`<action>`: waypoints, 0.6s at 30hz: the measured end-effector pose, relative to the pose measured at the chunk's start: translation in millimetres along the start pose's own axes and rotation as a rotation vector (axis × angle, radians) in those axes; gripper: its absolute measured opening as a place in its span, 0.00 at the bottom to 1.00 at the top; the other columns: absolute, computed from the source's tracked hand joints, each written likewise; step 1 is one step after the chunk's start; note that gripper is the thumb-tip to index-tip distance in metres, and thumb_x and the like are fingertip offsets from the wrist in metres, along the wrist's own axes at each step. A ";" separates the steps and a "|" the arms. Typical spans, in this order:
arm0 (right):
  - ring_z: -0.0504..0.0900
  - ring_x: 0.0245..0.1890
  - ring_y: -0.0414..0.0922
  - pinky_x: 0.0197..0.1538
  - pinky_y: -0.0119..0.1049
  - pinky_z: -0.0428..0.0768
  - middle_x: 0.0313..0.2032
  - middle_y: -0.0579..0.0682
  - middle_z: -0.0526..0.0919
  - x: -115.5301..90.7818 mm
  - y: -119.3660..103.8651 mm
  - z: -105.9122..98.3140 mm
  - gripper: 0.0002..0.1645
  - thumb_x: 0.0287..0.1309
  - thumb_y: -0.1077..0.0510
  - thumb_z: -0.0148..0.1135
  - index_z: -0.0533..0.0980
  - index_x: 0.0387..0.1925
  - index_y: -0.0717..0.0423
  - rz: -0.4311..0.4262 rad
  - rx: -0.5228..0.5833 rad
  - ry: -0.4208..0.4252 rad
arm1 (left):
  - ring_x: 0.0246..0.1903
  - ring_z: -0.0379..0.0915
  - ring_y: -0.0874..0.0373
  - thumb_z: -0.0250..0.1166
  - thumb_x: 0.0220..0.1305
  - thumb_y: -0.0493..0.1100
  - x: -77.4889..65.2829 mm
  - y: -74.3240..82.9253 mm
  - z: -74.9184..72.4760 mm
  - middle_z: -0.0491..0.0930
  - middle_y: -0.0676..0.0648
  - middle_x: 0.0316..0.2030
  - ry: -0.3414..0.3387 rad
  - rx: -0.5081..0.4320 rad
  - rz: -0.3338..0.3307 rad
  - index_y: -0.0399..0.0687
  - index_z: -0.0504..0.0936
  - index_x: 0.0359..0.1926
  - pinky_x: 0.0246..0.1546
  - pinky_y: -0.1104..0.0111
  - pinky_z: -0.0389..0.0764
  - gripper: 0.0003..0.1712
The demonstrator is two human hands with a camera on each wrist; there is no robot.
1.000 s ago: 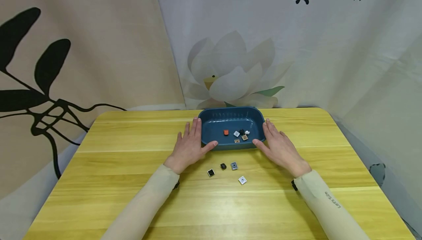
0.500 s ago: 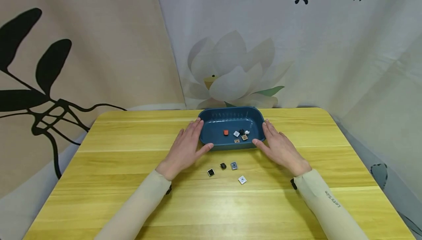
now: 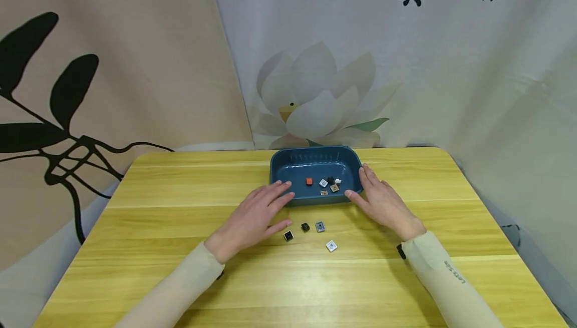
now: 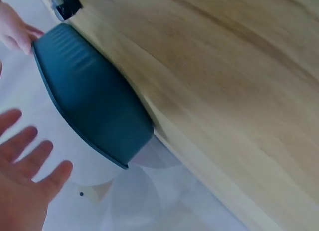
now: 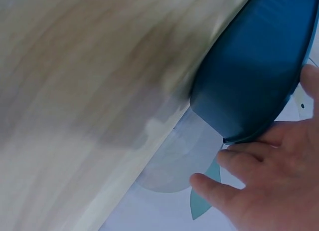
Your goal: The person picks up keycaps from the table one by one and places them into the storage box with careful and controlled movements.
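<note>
A dark blue rectangular tray (image 3: 295,168) stands at the back of the table, holding several small pieces, among them an orange one (image 3: 308,181) and a white square (image 3: 323,183). My right hand (image 3: 384,205) rests along the tray's right side with fingers extended; its fingertips meet the rim in the right wrist view. My left hand (image 3: 252,215) reaches over the tray's front left corner, fingers spread and holding nothing. Just right of its thumb lies a black square piece with a light rim (image 3: 288,236). In the left wrist view this hand (image 4: 27,176) appears apart from the tray.
In front of the tray, more small keycap-like pieces lie on the wooden table (image 3: 180,248): a black one (image 3: 305,227), a grey one (image 3: 320,226) and a white one (image 3: 331,246). A printed curtain (image 3: 315,92) hangs right behind the table's back edge.
My left hand has left the tray's left side and moved toward the person and lower, to the front left corner. My right hand and the small pieces stay put.
</note>
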State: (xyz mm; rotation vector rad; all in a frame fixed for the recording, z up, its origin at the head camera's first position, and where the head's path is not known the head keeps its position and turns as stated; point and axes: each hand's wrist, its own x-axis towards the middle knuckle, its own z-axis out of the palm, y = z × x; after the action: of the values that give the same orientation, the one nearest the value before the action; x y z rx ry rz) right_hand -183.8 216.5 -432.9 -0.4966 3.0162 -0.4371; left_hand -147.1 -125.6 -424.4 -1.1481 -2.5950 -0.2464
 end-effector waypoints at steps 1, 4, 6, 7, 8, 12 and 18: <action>0.46 0.73 0.57 0.67 0.60 0.54 0.74 0.62 0.42 0.1 0.1 -0.3 0.56 0.66 0.26 0.35 0.46 0.73 0.68 0.000 0.000 -0.001 | 0.69 0.55 0.48 0.60 0.66 0.61 -0.5 1.2 -0.7 0.61 0.46 0.70 -0.010 0.007 0.021 0.48 0.72 0.66 0.64 0.51 0.61 0.34; 0.46 0.73 0.56 0.67 0.60 0.54 0.74 0.62 0.42 0.2 -0.3 -0.8 0.56 0.66 0.26 0.35 0.46 0.73 0.68 -0.001 0.003 0.000 | 0.68 0.58 0.49 0.61 0.65 0.60 -1.7 4.8 -1.3 0.66 0.47 0.67 -0.042 0.021 0.068 0.52 0.75 0.63 0.63 0.52 0.64 0.30; 0.46 0.73 0.56 0.67 0.60 0.54 0.74 0.62 0.43 0.1 -0.6 -0.8 0.56 0.66 0.26 0.35 0.46 0.73 0.68 -0.003 0.002 0.001 | 0.66 0.60 0.49 0.61 0.65 0.59 -2.6 6.7 -0.4 0.69 0.48 0.65 -0.062 0.033 0.091 0.55 0.77 0.61 0.61 0.52 0.66 0.27; 0.46 0.73 0.56 0.67 0.60 0.55 0.74 0.62 0.43 0.2 -0.8 -0.7 0.56 0.66 0.26 0.35 0.47 0.73 0.68 -0.003 0.002 0.003 | 0.66 0.61 0.49 0.62 0.65 0.59 -2.8 7.7 0.1 0.69 0.48 0.64 -0.073 0.037 0.104 0.56 0.77 0.61 0.61 0.52 0.66 0.26; 0.46 0.73 0.56 0.67 0.60 0.55 0.74 0.62 0.43 0.0 -0.9 -0.8 0.56 0.66 0.26 0.35 0.47 0.73 0.68 -0.003 0.001 0.002 | 0.65 0.62 0.49 0.62 0.65 0.59 -2.8 8.6 0.9 0.70 0.49 0.64 -0.081 0.039 0.117 0.57 0.77 0.60 0.60 0.52 0.67 0.26; 0.46 0.73 0.56 0.67 0.60 0.55 0.74 0.62 0.42 -0.2 -1.2 -1.2 0.56 0.66 0.26 0.35 0.46 0.73 0.68 0.003 0.001 -0.001 | 0.64 0.63 0.48 0.65 0.63 0.57 -2.7 12.1 2.7 0.72 0.49 0.62 -0.086 0.049 0.170 0.58 0.80 0.58 0.59 0.51 0.68 0.23; 0.45 0.73 0.55 0.67 0.60 0.54 0.74 0.62 0.43 0.3 -2.2 -1.7 0.55 0.66 0.26 0.36 0.47 0.73 0.68 0.004 0.003 -0.003 | 0.61 0.66 0.51 0.66 0.62 0.57 -1.7 17.3 3.8 0.73 0.49 0.60 -0.084 0.058 0.219 0.59 0.82 0.55 0.58 0.54 0.69 0.21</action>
State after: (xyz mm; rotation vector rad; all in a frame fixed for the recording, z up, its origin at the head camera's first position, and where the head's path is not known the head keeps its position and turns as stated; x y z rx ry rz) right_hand -183.6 214.9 -430.6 -0.4903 3.0124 -0.4408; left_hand -133.8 -114.2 -427.9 -1.4355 -2.5008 -0.0757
